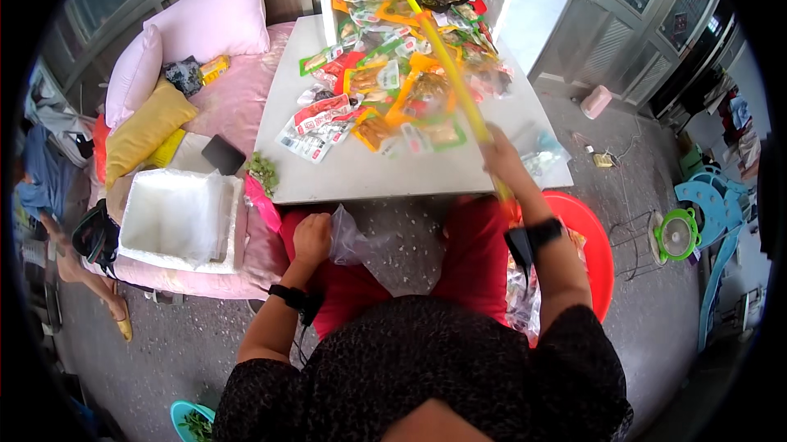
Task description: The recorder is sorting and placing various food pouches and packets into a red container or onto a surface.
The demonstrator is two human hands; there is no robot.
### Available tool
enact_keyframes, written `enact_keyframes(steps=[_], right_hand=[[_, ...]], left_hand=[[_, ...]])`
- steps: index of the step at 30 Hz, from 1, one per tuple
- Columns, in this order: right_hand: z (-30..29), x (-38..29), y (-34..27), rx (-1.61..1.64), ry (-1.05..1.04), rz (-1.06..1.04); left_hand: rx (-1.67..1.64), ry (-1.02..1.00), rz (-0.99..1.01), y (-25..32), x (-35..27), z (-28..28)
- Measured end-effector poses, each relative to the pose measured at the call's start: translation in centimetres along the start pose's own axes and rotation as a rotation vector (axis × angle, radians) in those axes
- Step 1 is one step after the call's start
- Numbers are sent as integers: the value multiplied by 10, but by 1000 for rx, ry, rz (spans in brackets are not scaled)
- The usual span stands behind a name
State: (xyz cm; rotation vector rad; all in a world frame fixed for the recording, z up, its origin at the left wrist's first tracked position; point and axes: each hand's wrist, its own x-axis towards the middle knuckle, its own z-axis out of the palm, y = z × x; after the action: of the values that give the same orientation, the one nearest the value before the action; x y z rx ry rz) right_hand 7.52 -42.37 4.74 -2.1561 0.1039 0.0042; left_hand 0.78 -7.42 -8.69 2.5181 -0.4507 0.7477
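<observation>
A long yellow stick [458,82] with orange-red ends is gripped in my right hand [503,158], blurred; its far end reaches over the heap of sealed food packets [378,76]. The packets spill out of a white foam box [510,5] lying on its side on the table [369,180]. My left hand [312,238] is closed on a clear plastic bag [350,242] above my left thigh. Beside my right hand, another clear plastic bag [544,156] lies on the table's right corner.
An open white foam box [178,220] stands on the pink-covered seat [227,116] at left, near pillows. A red basin [599,245] with packets is by my right leg. Green-rimmed fan [676,234] and blue chair [716,196] stand right. Another person's leg [92,285] shows at far left.
</observation>
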Motion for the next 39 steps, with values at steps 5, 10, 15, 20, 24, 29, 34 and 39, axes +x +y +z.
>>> enact_keyframes(steps=[5, 10, 15, 20, 24, 29, 34, 39], right_hand=[[25, 118, -43, -20, 45, -293], [55, 161, -56, -126, -78, -313], [63, 158, 14, 37, -117, -468], [29, 53, 12, -357, -159, -147], [14, -8, 47, -285, -119, -193], [15, -3, 13, 242, -173, -94], [46, 110, -29, 150, -87, -378], [67, 142, -78, 91, -87, -388]], left_hand=[[3, -6, 5, 0, -1, 2], [3, -21, 0, 3, 1, 0], [4, -13, 9, 5, 3, 1], [39, -36, -41, 0, -5, -1], [4, 1, -34, 2, -2, -2], [21, -4, -3, 8, 3, -1], [27, -29, -3, 9, 5, 3], [23, -10, -5, 7, 3, 1]])
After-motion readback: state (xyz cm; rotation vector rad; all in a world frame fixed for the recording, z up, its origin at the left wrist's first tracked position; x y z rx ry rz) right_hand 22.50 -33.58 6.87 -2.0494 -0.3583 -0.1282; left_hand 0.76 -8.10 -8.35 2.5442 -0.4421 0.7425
